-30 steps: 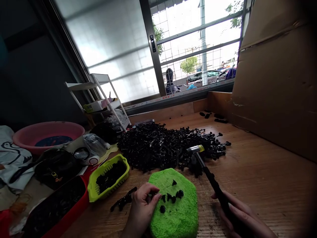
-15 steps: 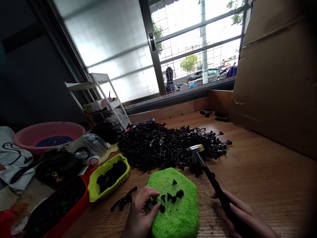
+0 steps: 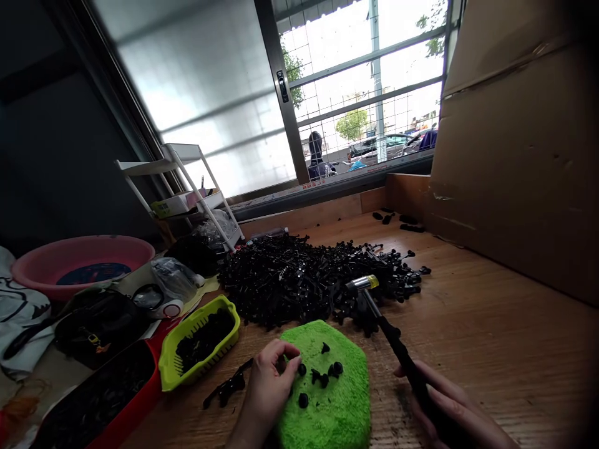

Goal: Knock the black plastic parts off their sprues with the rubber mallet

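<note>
In the head view my left hand is over the left side of a green fuzzy pad. Thumb and forefinger are pinched at a small black round-headed part. More such small parts lie on the pad, among them a loose black part nearer me and a cone-shaped one farther off. On the right, my right hand grips the black handle of a hammer. Its metal head, with a yellow tip, hangs raised beyond the pad's far edge.
Behind the pad spreads a large heap of black parts. To the left stand a yellow-green basket and a red bin, both holding black pieces. A black strip-like part lies beside my left wrist. Cardboard rises at right.
My left fingers have come up a little, and the small part at their tips has shifted and turned. The view has swung slightly. My right hand holds the hammer much as before.
</note>
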Demonstrator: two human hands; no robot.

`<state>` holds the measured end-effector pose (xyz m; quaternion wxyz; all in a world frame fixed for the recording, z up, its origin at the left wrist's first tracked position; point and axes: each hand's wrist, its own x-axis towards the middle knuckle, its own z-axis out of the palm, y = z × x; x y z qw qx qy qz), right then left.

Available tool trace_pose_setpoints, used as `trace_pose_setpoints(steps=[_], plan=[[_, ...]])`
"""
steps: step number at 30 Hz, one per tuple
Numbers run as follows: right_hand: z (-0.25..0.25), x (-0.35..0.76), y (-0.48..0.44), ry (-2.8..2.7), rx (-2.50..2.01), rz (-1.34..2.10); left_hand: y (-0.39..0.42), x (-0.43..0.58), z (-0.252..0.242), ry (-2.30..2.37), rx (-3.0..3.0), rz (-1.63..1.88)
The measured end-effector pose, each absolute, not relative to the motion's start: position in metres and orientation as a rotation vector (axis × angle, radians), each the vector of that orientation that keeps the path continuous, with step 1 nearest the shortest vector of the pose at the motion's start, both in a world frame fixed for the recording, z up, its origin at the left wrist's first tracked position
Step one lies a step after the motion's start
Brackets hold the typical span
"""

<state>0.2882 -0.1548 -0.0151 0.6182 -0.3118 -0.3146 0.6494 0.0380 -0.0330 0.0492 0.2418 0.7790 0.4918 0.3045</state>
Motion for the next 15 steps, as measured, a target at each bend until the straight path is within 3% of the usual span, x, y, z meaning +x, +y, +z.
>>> trace_pose_setpoints(steps=[5, 8, 15], plan=[[-0.02, 0.29, -0.154, -0.743, -0.7, 1.502, -0.039, 0.039, 0.055, 1.247, 2.153, 0.892], [-0.019, 0.29, -0.154, -0.716, -0.726, 1.5, -0.045, 0.045, 0.064, 1.118, 2.223, 0.758], [-0.016, 0.289, -0.156, -0.729, -0.716, 1.524, -0.039, 0.058, 0.065, 1.211, 2.167, 0.743]])
